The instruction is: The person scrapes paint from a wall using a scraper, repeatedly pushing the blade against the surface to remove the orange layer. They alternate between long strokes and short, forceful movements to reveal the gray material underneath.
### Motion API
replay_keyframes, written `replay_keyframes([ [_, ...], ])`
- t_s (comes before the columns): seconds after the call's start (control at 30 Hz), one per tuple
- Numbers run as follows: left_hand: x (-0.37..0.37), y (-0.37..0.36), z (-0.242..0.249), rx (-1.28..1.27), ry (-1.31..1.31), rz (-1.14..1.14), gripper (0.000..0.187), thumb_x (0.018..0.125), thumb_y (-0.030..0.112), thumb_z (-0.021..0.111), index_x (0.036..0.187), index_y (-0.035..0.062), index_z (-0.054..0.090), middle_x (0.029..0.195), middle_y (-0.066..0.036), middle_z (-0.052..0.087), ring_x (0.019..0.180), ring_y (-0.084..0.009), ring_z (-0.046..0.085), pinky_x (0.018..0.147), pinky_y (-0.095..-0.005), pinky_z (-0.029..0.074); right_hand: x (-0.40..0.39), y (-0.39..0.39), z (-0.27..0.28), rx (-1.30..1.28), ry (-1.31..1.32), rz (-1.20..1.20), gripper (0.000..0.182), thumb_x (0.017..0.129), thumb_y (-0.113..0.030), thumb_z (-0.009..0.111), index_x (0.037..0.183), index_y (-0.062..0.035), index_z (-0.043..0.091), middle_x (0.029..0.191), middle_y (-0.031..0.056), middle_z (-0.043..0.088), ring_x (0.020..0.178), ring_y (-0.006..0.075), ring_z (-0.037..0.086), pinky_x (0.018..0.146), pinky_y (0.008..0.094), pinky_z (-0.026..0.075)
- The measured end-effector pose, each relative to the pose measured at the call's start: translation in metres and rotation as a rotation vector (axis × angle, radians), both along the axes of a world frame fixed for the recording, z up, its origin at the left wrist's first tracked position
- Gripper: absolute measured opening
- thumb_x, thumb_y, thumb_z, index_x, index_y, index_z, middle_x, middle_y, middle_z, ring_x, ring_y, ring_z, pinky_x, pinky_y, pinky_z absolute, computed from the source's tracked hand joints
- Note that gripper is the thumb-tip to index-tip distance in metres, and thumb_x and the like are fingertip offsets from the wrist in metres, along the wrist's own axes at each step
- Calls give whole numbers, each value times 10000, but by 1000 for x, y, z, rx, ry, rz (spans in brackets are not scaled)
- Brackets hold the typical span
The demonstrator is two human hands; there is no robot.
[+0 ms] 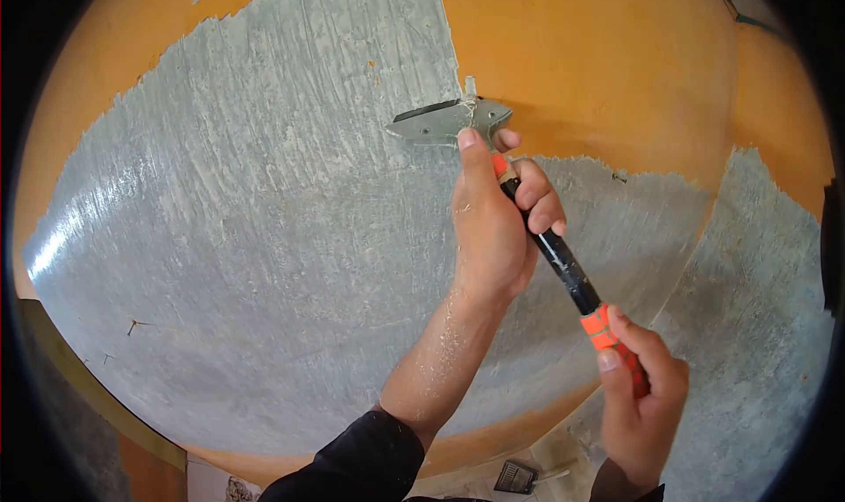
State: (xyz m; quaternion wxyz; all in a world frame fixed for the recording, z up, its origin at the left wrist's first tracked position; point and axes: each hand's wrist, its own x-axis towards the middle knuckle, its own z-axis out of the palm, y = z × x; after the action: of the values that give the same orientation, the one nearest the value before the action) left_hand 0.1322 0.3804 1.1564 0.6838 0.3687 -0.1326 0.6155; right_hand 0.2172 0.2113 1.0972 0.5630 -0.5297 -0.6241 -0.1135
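A long-handled scraper (440, 123) with a wide grey head lies against the wall where the orange paint (581, 70) meets the bared grey surface (290, 185). My left hand (497, 211) wraps round the upper part of its black shaft, the thumb pressed up by the head. Lower down, my right hand (647, 383) grips the orange-red end of the handle. Pale curled shavings sit on the head, and flakes are scattered over my left forearm. The scraper's blade edge is partly hidden.
Nails (134, 327) stick out of the wall at lower left. A wall corner runs down on the right. Below, a dark tray-like object (516, 476) lies on the tiled floor. A brownish edged panel (97, 387) stands at lower left.
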Motion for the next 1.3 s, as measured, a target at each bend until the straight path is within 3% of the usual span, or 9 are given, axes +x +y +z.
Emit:
replay_keyframes([
  [0.17,1,-3,17,5,-50,13,418,1071,481,273,1072,99,444,624,49,306,495,-69,315,502,-271,372,1,-4,23,-28,50,33,302,878,17,605,1176,29,657,895,66,680,700,47,493,631,206,392],
  [0.27,0,-5,21,-6,-39,40,422,1071,483,272,1066,99,444,624,51,301,495,-65,308,502,-267,363,9,0,23,48,-75,37,298,882,12,631,1179,36,654,852,141,725,570,63,546,525,217,411],
  [0.57,0,-3,26,6,-30,70,426,1067,492,289,1067,94,442,623,54,281,496,-64,293,502,-264,349,8,5,23,56,-55,43,294,882,13,627,1174,36,656,801,118,718,564,49,515,525,215,399],
  [0.83,-3,4,37,76,-42,74,423,1067,485,298,1065,90,447,627,50,299,500,-67,309,504,-271,358,9,19,24,164,-88,52,307,880,7,620,1184,35,655,847,116,718,585,60,519,546,222,414],
  [1.3,-3,3,65,77,-79,86,411,1074,466,283,1064,91,453,643,54,311,515,-60,316,519,-262,350,11,19,56,149,-80,81,306,888,12,613,1191,23,655,786,116,687,587,63,521,544,232,425],
])
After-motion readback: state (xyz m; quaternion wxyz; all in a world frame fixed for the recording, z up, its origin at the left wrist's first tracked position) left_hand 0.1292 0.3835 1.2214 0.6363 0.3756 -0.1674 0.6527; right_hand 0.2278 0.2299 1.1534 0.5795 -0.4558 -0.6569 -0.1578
